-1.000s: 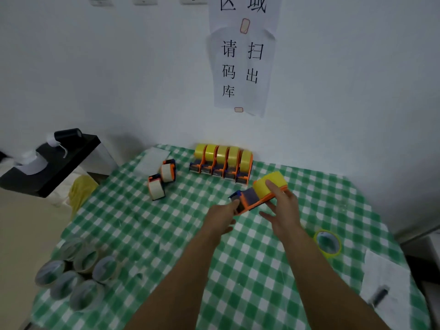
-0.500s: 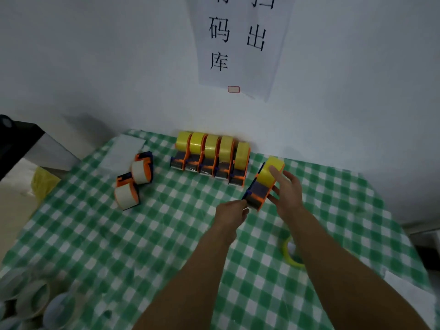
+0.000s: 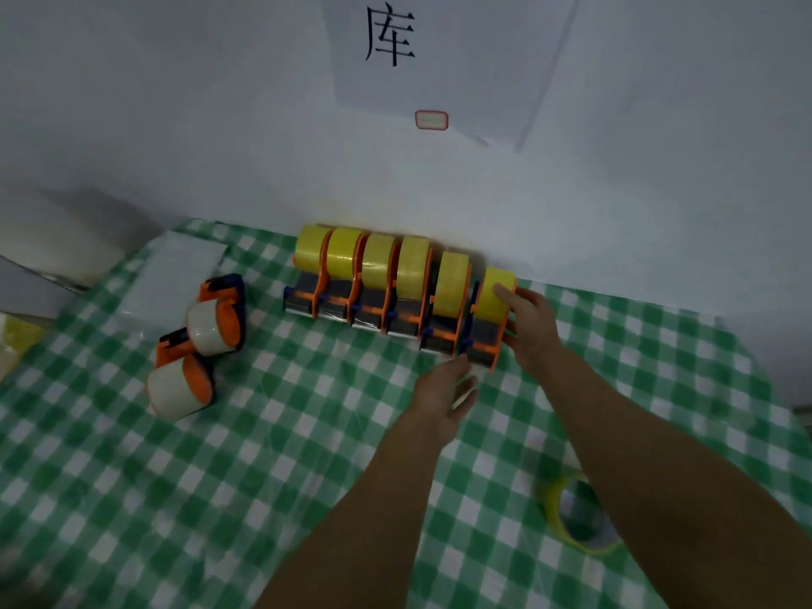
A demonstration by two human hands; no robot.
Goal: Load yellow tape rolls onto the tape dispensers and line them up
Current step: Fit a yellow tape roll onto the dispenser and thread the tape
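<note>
While the right hand (image 3: 532,329) gripped the sixth yellow-loaded orange plastic tape dispenser (image 3: 485,320) at the far row's (image 3: 373,279) right end and the left hand's (image 3: 439,397) straight fingers touched its near end, lining-up appeared nearly complete, with two white-rolled orange dispensers (image 3: 197,349) at left and one loose yellow tape roll (image 3: 580,518) near right outstanding.

Loose roll (image 3: 552,505) half behind right forearm (image 3: 659,472); wall sheet (image 3: 461,59) cropped above
</note>
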